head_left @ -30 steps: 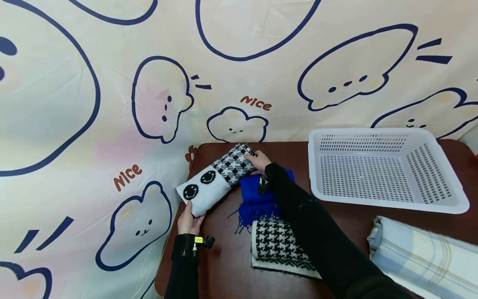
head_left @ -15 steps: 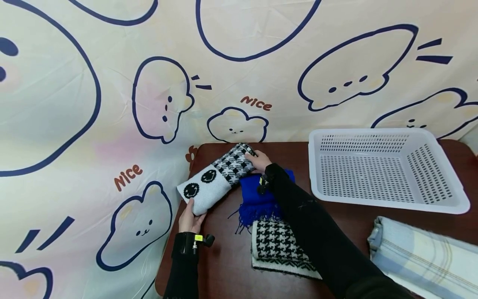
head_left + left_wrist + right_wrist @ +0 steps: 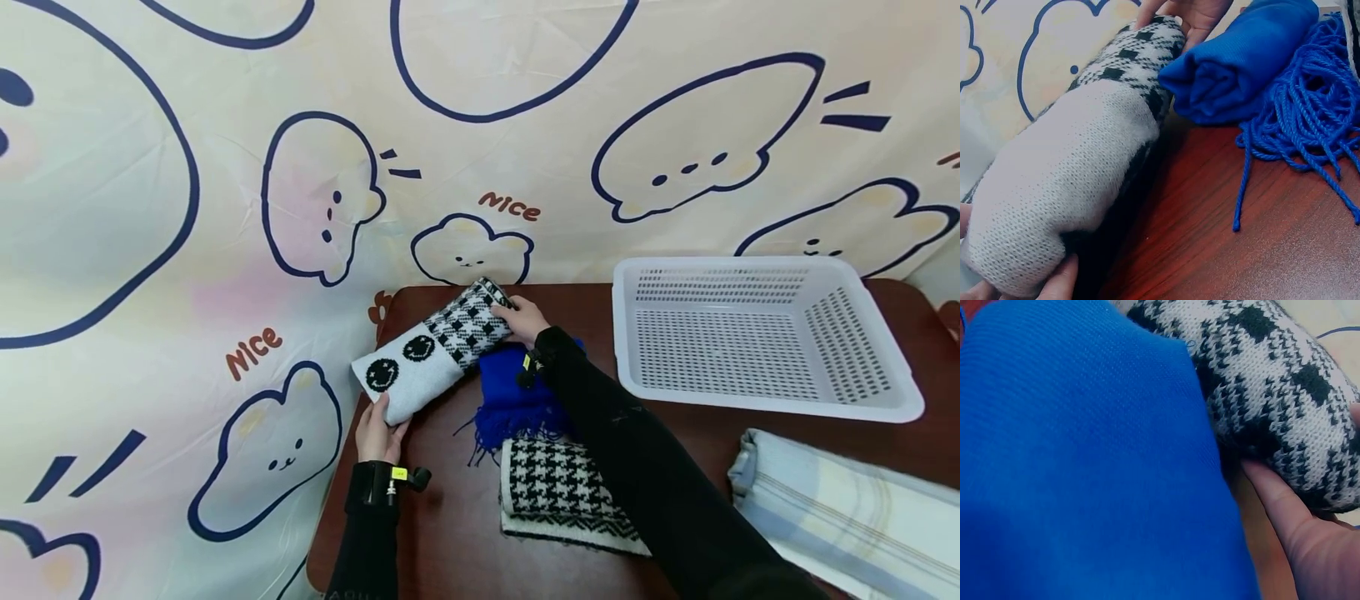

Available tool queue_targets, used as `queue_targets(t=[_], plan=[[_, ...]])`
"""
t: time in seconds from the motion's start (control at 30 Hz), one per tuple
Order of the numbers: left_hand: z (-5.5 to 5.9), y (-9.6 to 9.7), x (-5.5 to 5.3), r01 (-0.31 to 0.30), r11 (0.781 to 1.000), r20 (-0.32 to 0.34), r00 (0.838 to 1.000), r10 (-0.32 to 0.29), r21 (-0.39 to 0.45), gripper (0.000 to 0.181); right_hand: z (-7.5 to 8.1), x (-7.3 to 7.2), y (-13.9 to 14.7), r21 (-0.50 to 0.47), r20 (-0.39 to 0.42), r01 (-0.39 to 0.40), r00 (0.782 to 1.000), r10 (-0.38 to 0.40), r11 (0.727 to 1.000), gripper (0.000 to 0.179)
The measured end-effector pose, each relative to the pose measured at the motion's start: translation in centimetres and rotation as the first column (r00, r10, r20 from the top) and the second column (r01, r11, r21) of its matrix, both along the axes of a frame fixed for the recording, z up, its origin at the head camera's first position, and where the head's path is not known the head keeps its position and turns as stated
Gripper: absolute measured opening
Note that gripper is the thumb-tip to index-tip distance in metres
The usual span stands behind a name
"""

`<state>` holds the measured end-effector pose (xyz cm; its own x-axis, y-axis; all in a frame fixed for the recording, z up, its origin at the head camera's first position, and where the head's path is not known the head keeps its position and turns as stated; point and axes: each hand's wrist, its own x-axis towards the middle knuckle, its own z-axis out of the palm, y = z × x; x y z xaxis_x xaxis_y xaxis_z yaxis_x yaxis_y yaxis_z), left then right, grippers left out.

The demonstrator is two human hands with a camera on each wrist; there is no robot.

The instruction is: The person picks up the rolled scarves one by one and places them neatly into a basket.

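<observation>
A folded knit scarf (image 3: 431, 354), white with black smiley faces at one end and black-and-white checks at the other, lies slantwise at the table's far left corner. My left hand (image 3: 380, 433) grips its near white end, thumb on top and fingers beneath. At the far checked end my right hand (image 3: 523, 321) holds the scarf, with a finger tucked low against it in the right wrist view. A rolled blue scarf (image 3: 1241, 62) with long fringe lies right beside it, partly under the right forearm. Nearer the front is a folded houndstooth scarf (image 3: 558, 492), partly covered by the right sleeve.
A white perforated plastic basket (image 3: 626, 333) stands at the back right of the brown table (image 3: 442, 500). In front of it lies a folded pale blue and cream plaid scarf (image 3: 840, 508). A cartoon-printed cloth (image 3: 450, 150) hangs behind and left of the table.
The head view has shifted slightly. The smiley scarf's checked end sits a little higher than before; both hands keep their hold on it.
</observation>
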<state>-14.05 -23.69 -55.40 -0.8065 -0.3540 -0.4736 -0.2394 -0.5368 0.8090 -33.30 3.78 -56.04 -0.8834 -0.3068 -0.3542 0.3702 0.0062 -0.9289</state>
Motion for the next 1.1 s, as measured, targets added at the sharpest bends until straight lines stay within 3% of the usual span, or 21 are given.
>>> queue_targets(t=[0.27,0.5,0.77,1.1], plan=[[0.3,0.6,-0.2,0.007,1.000,-0.024,1.000,-0.008,-0.027,0.062,1.4,1.3,0.9,-0.020,-0.016,0.039,0.999,-0.039,0.999,0.057],[1.3,0.9,-0.5,0.025,0.998,-0.062,0.998,-0.028,-0.050,0.058,3.2,2.2,1.6,-0.064,-0.036,0.065,0.997,-0.068,0.996,0.054],[2.7,1.7,-0.9,0.035,0.998,-0.102,0.994,-0.040,-0.053,0.055,7.5,4.3,3.1,-0.103,-0.052,0.105,0.992,-0.111,0.989,0.058],[4.7,3.5,-1.5,0.047,0.996,-0.152,0.987,-0.059,-0.080,0.055,10.0,5.7,5.6,-0.167,-0.080,0.158,0.982,-0.173,0.973,0.041]])
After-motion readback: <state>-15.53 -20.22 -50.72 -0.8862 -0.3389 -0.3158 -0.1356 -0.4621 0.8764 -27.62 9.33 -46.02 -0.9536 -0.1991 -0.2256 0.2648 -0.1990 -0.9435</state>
